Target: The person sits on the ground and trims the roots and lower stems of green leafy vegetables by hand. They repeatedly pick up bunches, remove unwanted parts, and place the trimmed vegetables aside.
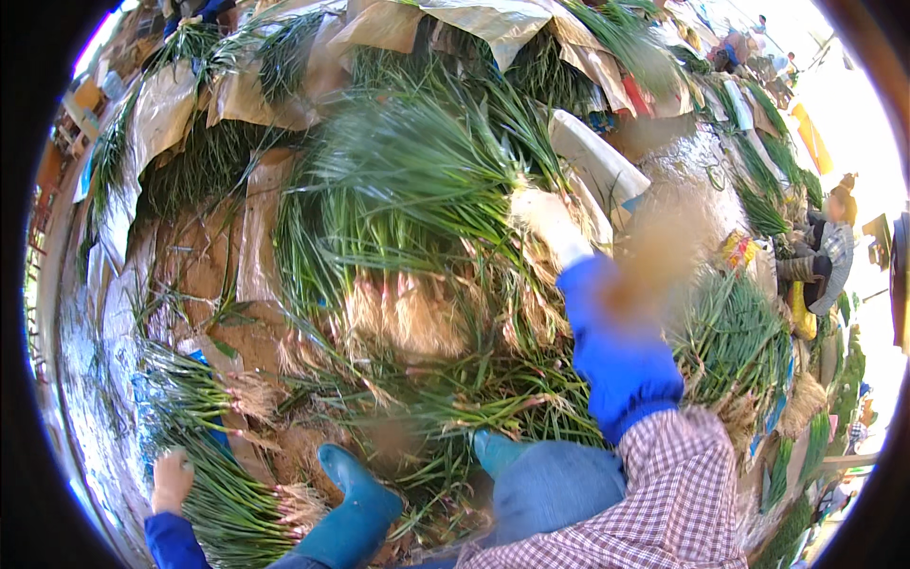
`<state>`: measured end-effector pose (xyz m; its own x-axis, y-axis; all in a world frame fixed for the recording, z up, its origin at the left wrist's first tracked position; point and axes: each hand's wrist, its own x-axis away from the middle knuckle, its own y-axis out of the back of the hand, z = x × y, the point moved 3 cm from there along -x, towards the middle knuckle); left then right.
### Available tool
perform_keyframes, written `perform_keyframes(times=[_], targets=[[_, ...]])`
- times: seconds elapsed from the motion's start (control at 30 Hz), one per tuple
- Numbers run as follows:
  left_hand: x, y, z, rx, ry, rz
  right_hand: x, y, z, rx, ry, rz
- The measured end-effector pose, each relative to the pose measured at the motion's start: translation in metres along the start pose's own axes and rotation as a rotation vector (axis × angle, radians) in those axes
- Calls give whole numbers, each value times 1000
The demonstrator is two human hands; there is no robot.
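Observation:
My right hand point(544, 217), below a blue sleeve cover, grips a large bunch of green onions point(419, 156) near its root end; the leaves fan out to the left and are blurred. Under it, more green onions with pale, stringy roots point(409, 316) lie in a heap. At the lower left, my left hand point(173, 478) is beside bundled green onions point(234, 491), its fingers curled and nothing visible in them. Loose onion stalks point(498, 412) lie across the ground before my boots.
Brown paper sheets point(384, 27) partly cover bundles at the back. My teal rubber boots point(355, 508) stand amid the stalks. Another onion pile point(736, 341) lies to the right, near a seated person point(828, 256). Wet plastic sheeting point(106, 398) covers the left side.

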<state>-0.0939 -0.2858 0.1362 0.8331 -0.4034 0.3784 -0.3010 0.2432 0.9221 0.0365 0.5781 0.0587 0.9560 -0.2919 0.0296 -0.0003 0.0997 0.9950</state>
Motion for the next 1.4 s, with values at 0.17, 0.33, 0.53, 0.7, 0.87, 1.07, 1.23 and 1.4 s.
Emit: perform_keyframes(times=[0.17,0.33,0.53,0.7,0.87,1.07,1.23,1.4], targets=[[-102,112,-306,826,-390,67,56,-4,84,-189,-130,-225],[-126,19,-504,1612,-216,358,155,-1,214,-293,247,-113],[-110,-10,-522,2001,-292,402,174,-163,55,-1310,-610,215],[-107,-29,-490,1770,-196,382,134,-33,176,-1654,-310,214],[-105,-56,-500,1812,72,460,103,18,134,-2321,-435,-119],[-92,-64,-506,2140,-159,549,134,-78,213,-1586,-179,639],[-94,-75,-501,2026,169,275,134,-55,180,-1734,-499,-24],[-79,-75,-514,1547,-77,174,146,-67,219,-934,17,93]])
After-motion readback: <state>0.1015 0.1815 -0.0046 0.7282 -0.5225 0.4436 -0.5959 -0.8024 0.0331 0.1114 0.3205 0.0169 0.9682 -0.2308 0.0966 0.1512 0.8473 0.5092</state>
